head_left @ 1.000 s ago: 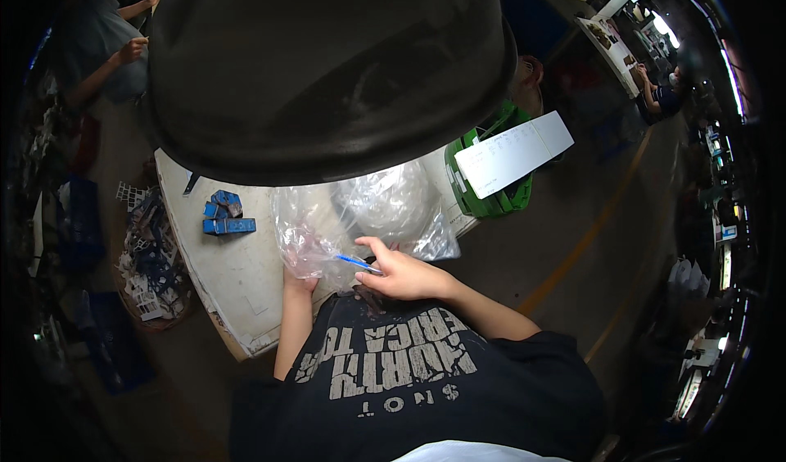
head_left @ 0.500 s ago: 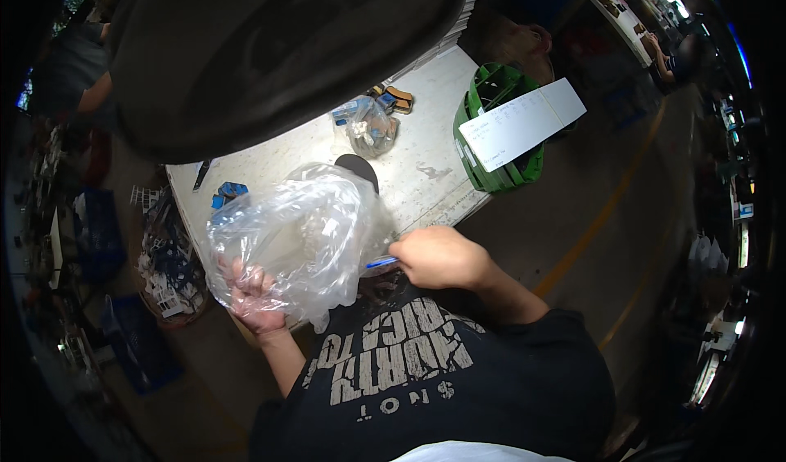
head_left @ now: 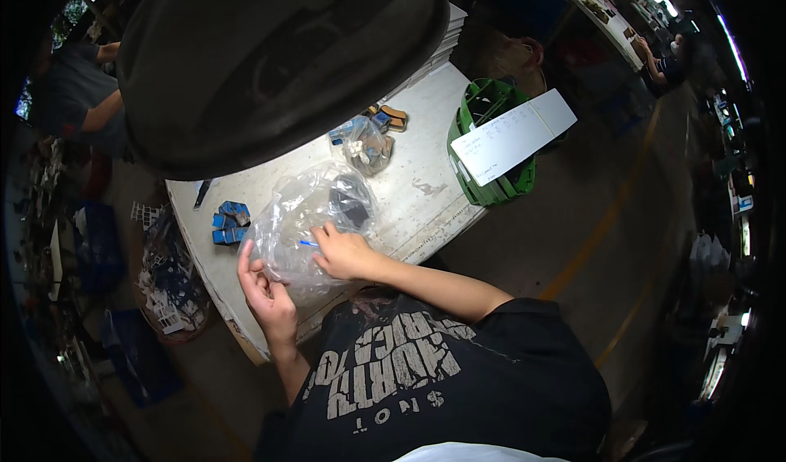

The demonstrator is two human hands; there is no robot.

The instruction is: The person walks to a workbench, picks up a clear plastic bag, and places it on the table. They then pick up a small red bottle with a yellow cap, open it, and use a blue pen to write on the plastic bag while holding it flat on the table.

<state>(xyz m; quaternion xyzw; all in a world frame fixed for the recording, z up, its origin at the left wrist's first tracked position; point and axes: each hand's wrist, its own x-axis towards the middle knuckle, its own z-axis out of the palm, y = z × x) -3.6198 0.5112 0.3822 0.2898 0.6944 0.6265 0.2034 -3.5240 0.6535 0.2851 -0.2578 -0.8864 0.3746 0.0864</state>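
Observation:
A large clear plastic bag [head_left: 286, 208] lies crumpled on the table in front of me. My left hand [head_left: 270, 300] is at its near left edge, index finger stretched and the other fingers curled on the film. Over the bag reaches my right hand [head_left: 345, 253], closed round a thin blue pen-like stick [head_left: 309, 243] whose end points left. Next to the bag's far right part is a dark, rounded flat piece [head_left: 352, 200], seen partly through the film. Beyond it stands a smaller filled clear bag [head_left: 368, 149] with brown and white pieces inside.
Blue blocks [head_left: 231, 221] and a black-handled tool [head_left: 202, 193] lie on the white table [head_left: 426, 163]. A green basket [head_left: 491, 187] with a white written-on card [head_left: 516, 137] stands at the right edge. A large dark lamp-like cover [head_left: 278, 69] blocks the far left.
The bag has come down from near my body onto the table. My right hand has moved left and forward over it with the blue stick; my left hand has shifted to its edge.

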